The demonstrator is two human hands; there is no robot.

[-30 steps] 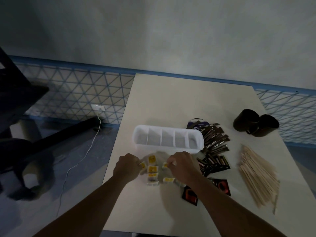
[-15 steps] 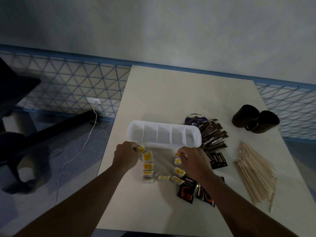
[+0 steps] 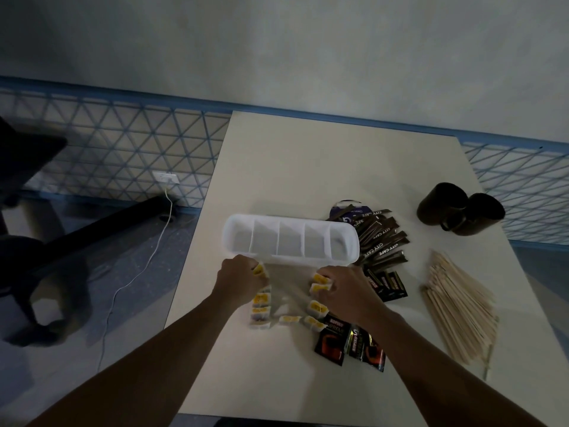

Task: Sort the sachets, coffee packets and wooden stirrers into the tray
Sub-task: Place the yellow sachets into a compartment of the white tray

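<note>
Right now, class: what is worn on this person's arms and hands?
Nothing that shows. The left arm and right arm are bare to the picture's edge, with no sleeves. The left hand and right hand have no gloves, and no watch, band or ring is visible in the dim light.

Two bare arms are being shown coming in from the near edge of the picture. The left forearm (image 3: 160, 359) is being seen uncovered along all of its visible length, from the near left corner up to the wrist. The right forearm (image 3: 431, 365) is being seen uncovered in the same way from the near right. The left hand (image 3: 238, 280) and the right hand (image 3: 345, 288) are being viewed bare from the back, the knuckles faintly outlined. Both arms are being shown slender and smooth, and are being dimmed by the low light.
</note>
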